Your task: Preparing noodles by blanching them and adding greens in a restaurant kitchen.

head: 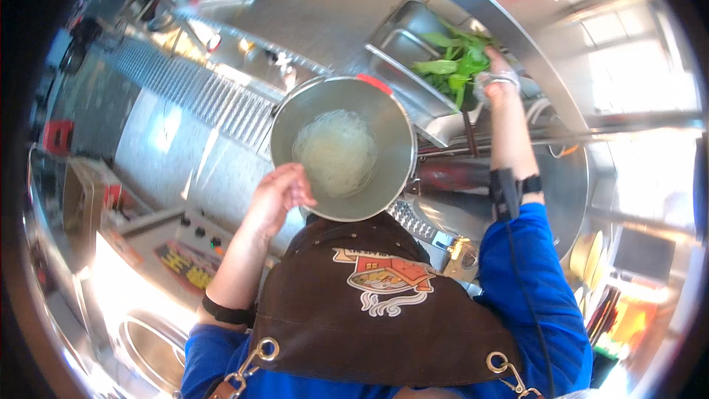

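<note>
A deep metal pot (396, 177) stands right in front of my apron. Pale thin noodles (335, 152) lie in the bottom of it, seemingly in liquid. Fingers bent, my left hand (285, 191) is at the pot's near left rim; whether it grips the rim or only rests there cannot be told. Out to the right, my right hand (501, 77), with clear plastic about it, grasps a bunch of leafy greens (457, 64). Its fingertips are partly hidden by the leaves. Those greens are over a rectangular steel pan (407, 25).
Left of the pot runs a ribbed metal strip (194, 86) along a steel counter (160, 122). A steel edge (515, 27) passes beyond my right hand. A control panel with knobs (194, 227) is at lower left, above a round pot (155, 349).
</note>
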`<state>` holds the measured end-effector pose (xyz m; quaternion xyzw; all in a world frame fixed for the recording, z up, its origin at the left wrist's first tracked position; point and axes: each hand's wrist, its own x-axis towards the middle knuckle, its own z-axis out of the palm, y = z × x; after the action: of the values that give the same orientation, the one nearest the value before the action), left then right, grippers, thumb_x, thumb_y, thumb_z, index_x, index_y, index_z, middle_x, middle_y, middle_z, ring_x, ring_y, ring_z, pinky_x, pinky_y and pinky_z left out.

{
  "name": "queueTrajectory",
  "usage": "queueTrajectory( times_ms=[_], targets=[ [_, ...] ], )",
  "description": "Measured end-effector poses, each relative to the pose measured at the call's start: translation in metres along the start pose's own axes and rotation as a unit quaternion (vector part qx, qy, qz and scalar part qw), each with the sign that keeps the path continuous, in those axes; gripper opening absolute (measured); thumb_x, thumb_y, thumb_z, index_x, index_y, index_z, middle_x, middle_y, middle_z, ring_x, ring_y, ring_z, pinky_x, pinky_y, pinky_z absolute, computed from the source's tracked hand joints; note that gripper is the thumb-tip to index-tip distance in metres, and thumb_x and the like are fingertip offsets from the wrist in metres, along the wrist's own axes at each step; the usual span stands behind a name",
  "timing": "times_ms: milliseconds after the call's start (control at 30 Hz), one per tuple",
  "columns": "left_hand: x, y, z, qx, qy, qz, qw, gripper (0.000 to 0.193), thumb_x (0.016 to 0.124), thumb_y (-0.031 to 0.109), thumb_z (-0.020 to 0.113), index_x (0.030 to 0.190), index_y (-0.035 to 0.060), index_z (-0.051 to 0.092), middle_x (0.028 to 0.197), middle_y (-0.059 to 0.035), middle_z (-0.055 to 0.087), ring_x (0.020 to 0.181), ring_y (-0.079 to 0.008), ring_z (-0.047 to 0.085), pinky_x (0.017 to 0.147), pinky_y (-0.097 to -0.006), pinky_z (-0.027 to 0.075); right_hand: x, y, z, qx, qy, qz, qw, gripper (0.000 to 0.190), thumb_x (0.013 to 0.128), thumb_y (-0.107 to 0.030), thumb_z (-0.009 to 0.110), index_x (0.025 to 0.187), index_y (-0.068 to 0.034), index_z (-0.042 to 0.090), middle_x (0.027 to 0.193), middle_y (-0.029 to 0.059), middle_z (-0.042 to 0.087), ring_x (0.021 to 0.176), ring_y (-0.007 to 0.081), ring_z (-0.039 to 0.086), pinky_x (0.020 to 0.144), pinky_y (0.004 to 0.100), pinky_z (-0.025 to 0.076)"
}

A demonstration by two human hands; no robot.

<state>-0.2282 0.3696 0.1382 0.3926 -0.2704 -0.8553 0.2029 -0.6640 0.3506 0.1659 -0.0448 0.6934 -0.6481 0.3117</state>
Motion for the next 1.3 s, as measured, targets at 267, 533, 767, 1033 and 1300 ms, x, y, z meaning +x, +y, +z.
queueTrajectory(
  times_ms=[267, 533, 767, 1033, 1300],
  targets=[
    [0.039, -0.008, 0.093, -0.132, -0.393, -0.219, 0.884, 0.044, 0.084, 0.026, 0.047, 0.121, 0.0086, 0.031, 0.112, -0.0141, 0.045, 0.101, -0.0264, 0.048, 0.08, -0.0433, 0.043, -0.159, 0.03, 0.015, 0.24, -0.176, 0.027, 0.954, 0.026, 0.077, -0.014, 0.052, 0.101, -0.005, 0.052, 0.096, 0.0087, 0.057, 0.085, 0.0208, 0.056, 0.075, 0.0369, 0.045],
    [0.031, -0.022, 0.171, 0.086, -0.283, 0.028, 0.955, 0.051, 0.081, 0.017, 0.053, 0.124, 0.0134, 0.026, 0.113, -0.0076, 0.043, 0.101, -0.0206, 0.047, 0.074, -0.0369, 0.048, -0.233, 0.065, -0.04, 0.176, -0.179, -0.096, 0.963, 0.024, 0.077, -0.007, 0.047, 0.101, -0.004, 0.05, 0.091, 0.0074, 0.057, 0.083, 0.0161, 0.054, 0.075, 0.0299, 0.044],
    [0.031, -0.055, 0.244, 0.117, -0.333, 0.01, 0.935, 0.03, 0.086, 0.021, 0.045, 0.115, 0.0157, 0.039, 0.108, -0.0035, 0.048, 0.099, -0.0171, 0.048, 0.076, -0.0348, 0.044, -0.248, 0.03, -0.138, -0.21, -0.091, -0.44, 0.868, 0.042, 0.068, -0.014, 0.057, 0.106, -0.002, 0.043, 0.107, 0.0183, 0.043, 0.099, 0.0288, 0.045, 0.085, 0.0345, 0.036],
    [0.023, -0.121, 0.378, 0.215, -0.423, -0.148, 0.868, 0.04, 0.087, 0.028, 0.039, 0.121, 0.008, 0.029, 0.114, -0.0084, 0.042, 0.1, -0.0221, 0.048, 0.065, -0.0357, 0.051, -0.226, 0.007, -0.266, -0.036, 0.012, -0.327, 0.944, 0.032, 0.063, 0.002, 0.061, 0.091, -0.004, 0.048, 0.097, 0.0069, 0.054, 0.086, 0.0106, 0.05, 0.072, 0.026, 0.043],
    [0.048, -0.136, 0.38, 0.258, -0.507, -0.193, 0.799, 0.045, 0.085, 0.027, 0.043, 0.118, -0.0017, 0.034, 0.123, -0.0168, 0.036, 0.104, -0.0298, 0.046, 0.064, -0.0351, 0.052, -0.162, -0.05, -0.392, -0.426, 0.245, -0.336, 0.803, 0.031, 0.063, -0.008, 0.058, 0.093, -0.003, 0.052, 0.082, 0.0168, 0.054, 0.078, 0.0316, 0.054, 0.068, 0.0329, 0.044]
  ],
)
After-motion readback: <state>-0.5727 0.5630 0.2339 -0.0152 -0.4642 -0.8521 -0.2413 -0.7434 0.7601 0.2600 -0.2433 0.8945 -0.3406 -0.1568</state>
